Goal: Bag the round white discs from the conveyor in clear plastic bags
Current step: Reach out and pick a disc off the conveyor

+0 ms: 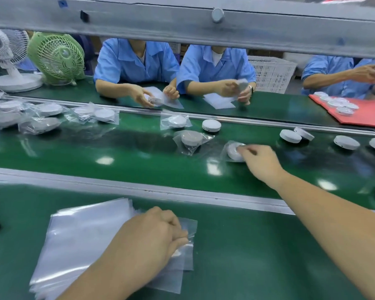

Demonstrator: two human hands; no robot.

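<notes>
Left hand: lower centre, fingers curled, pinching the top clear bag of the bag stack.
Right hand: centre right, thumb and forefinger pinching a bagged disc that lies on the green conveyor belt.
Bare discs: on the belt, right of frame.
Other bagged discs: on the belt, centre to upper left.
Far side: workers in blue shirts; green fan upper left.

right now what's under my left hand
Under the left hand lies a stack of clear bags on the green table. Its fingers pinch a bag at the stack's right edge. Whatever lies beneath the palm and wrist is covered.
</notes>
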